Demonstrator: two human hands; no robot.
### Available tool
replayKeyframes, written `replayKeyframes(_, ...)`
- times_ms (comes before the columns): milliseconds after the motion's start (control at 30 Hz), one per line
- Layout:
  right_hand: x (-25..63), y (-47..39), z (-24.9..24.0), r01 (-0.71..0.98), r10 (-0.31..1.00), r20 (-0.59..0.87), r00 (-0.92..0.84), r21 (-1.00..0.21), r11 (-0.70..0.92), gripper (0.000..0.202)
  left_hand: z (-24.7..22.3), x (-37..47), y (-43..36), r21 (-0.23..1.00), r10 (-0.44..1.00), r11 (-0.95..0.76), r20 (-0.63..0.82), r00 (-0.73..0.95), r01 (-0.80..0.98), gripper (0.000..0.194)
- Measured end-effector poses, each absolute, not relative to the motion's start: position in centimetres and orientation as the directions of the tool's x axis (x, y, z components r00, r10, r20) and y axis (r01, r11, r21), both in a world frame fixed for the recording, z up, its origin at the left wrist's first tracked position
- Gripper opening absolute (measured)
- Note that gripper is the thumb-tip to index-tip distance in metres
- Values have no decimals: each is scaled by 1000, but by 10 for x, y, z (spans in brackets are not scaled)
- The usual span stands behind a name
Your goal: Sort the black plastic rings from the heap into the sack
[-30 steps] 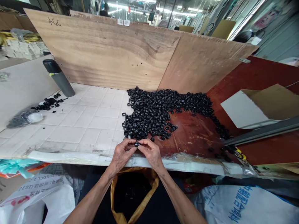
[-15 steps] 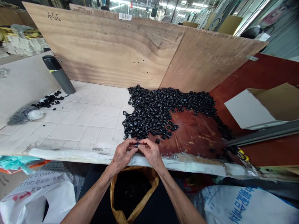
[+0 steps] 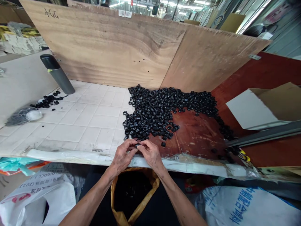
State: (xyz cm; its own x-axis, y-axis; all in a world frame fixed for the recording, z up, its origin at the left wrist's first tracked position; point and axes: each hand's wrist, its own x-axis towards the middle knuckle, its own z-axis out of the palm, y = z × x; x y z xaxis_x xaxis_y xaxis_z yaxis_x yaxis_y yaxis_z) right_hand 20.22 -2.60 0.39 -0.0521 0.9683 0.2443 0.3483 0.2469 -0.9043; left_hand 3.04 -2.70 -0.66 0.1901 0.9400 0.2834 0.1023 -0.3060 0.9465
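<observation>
A small black part [image 3: 137, 145] is pinched between the fingertips of both hands at the table's front edge. My left hand [image 3: 122, 155] grips it from the left, thumb and forefinger closed. From the right, my right hand [image 3: 151, 153] closes its fingertips on the same part. Just beyond the fingers spreads a large pile of black ring-like parts [image 3: 150, 116]. One loose black piece [image 3: 163, 144] lies right of my right hand. Below my hands hangs an open yellow-rimmed bag [image 3: 113, 196] with a dark inside.
A dark bottle [image 3: 60, 77] stands at the back left, near a clear plastic bag [image 3: 21, 116] and scattered black bits [image 3: 48, 101]. A wooden board [image 3: 105, 47] closes the back. An open cardboard box [image 3: 254, 110] and a metal bar [image 3: 268, 134] are at the right.
The loose black piece beside my right hand now lies slightly farther right and lower. Both hands keep their hold on the small part. The view has shifted slightly.
</observation>
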Motion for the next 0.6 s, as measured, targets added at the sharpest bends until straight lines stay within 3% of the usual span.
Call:
replayKeyframes(200,198,-24,8,549,944,315,-100,-773,317,45,0,28,-29,806,840,-533,470,271,257,22)
replayKeyframes(333,192,-19,4,597,957,280,-72,-757,266,48,-1,29,-29,880,891,-430,376,254,204,21)
replayKeyframes(467,189,-23,7,507,960,274,53,-836,210,28,-2,31,-28,943,933,-310,276,232,125,18)
replayKeyframes(600,194,-32,12,386,947,314,-66,-867,314,24,-4,32,-29,971,962,-231,217,168,65,21)
